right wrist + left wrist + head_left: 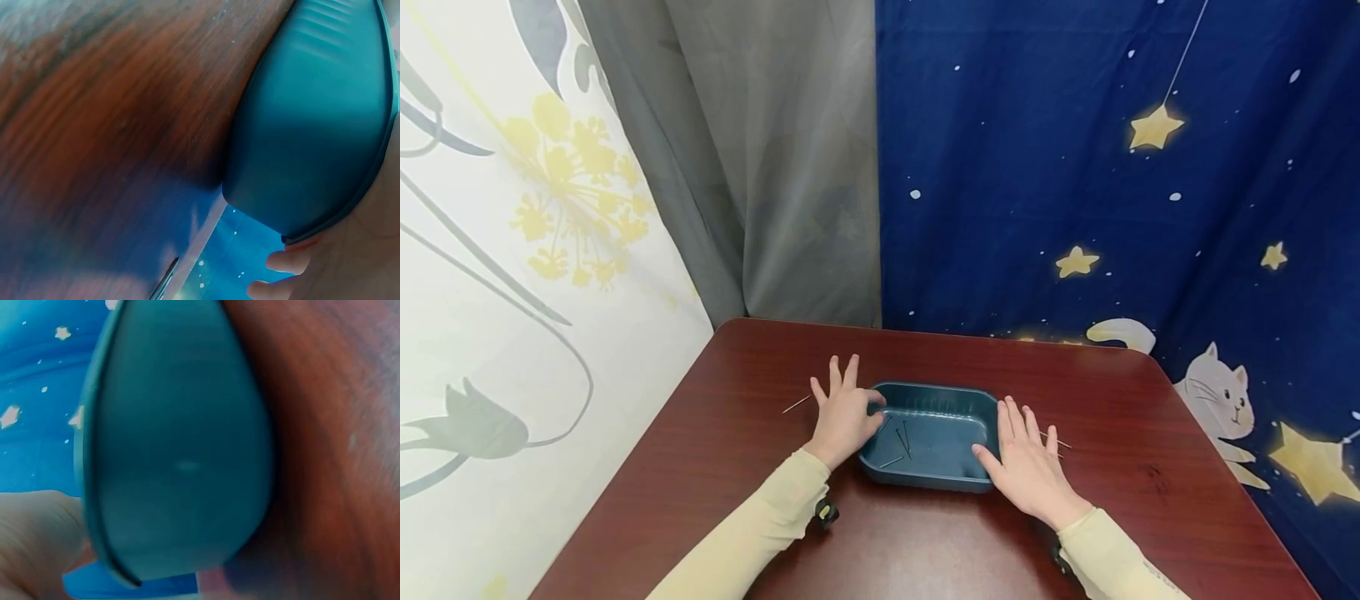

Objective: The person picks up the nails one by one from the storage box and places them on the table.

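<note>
A dark teal tray (936,483) stands between the hands. Several thin nails (904,437) lie in its left part. My left hand (842,421) is at the tray's left rim, thumb and forefinger bent over the inside with a gap between their tips, the other fingers spread upward. One nail (886,422) shows right by the thumb. My right hand (1026,462) rests along the right rim with long, straight fingers, the thumb reaching over the inside. In the right wrist view, fingers (287,261) show past the tray's outer wall (306,137).
On the reddish-brown table (760,367), a nail (796,404) lies left of the left hand. Another nail (1058,440) lies beyond the right hand's fingers. A grey curtain (805,167) and a blue star-patterned curtain (1000,167) hang behind the table.
</note>
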A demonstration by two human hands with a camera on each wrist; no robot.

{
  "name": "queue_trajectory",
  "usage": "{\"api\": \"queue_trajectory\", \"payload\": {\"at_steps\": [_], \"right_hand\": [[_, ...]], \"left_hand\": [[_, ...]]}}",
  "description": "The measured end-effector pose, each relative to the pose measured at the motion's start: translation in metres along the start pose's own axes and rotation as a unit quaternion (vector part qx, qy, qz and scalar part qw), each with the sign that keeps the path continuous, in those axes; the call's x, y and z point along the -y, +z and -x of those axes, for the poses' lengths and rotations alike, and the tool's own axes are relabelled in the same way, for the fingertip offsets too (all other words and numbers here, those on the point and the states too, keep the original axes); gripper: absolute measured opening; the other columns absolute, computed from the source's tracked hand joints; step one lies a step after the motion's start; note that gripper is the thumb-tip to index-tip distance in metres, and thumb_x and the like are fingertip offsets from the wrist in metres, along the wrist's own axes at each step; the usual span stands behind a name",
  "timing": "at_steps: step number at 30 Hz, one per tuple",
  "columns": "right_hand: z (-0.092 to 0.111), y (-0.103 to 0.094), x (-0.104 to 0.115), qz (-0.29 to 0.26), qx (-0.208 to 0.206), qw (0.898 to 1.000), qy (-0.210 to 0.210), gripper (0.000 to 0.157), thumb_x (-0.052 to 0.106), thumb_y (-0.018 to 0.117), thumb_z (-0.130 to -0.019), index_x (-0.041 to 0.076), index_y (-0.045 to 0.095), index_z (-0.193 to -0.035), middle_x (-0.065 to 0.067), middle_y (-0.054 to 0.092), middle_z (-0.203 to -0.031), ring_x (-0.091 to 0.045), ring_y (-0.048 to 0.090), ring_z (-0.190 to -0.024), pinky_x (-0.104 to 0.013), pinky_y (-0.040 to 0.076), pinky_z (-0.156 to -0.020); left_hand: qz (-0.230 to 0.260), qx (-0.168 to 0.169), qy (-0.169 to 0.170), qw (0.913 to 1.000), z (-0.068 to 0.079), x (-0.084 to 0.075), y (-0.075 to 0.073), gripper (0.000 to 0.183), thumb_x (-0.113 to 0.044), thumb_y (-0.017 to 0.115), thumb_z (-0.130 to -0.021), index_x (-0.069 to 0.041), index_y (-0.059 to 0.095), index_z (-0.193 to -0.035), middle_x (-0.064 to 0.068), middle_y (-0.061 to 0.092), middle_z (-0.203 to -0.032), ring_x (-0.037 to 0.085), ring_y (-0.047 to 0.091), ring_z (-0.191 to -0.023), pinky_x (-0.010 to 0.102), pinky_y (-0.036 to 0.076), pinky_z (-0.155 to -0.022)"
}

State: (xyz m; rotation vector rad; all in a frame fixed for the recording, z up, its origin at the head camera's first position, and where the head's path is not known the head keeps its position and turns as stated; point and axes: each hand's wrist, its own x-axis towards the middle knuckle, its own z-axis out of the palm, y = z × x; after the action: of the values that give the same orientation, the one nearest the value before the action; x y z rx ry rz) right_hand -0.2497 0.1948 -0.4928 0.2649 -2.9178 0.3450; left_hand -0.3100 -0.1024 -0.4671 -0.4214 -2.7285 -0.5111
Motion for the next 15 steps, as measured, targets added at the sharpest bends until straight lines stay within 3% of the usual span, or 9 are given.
{"api": "queue_trajectory", "payload": {"at_steps": [6, 15], "right_hand": [[-0.001, -0.001, 0.001, -0.004, 0.004, 1.000, 0.001, 0.089, 0.063, 0.043, -0.085, 0.012, 0.007, -0.148, -0.008, 0.008, -0.154, -0.037, 0.010, -0.138, -0.069, 0.004, -0.098], [-0.002, -0.002, 0.002, -0.004, 0.006, 1.000, 0.003, 0.091, 0.071, 0.034, -0.084, 0.012, 0.007, -0.148, -0.008, 0.008, -0.154, -0.037, 0.009, -0.138, -0.069, 0.004, -0.099]], "left_hand": [[-0.039, 0.030, -0.043, 0.9978, 0.003, -0.005, 0.012, 0.020, -0.041, 0.077, -0.068, -0.029, 0.076, -0.083, 0.016, 0.020, -0.150, 0.047, 0.000, -0.136, 0.074, 0.001, -0.095], [-0.137, 0.012, -0.054, 0.9891, -0.008, -0.013, 0.026, 0.020, -0.044, 0.082, -0.058, -0.031, 0.067, -0.057, 0.018, 0.020, -0.150, 0.052, -0.008, -0.133, 0.075, -0.001, -0.094]]}}
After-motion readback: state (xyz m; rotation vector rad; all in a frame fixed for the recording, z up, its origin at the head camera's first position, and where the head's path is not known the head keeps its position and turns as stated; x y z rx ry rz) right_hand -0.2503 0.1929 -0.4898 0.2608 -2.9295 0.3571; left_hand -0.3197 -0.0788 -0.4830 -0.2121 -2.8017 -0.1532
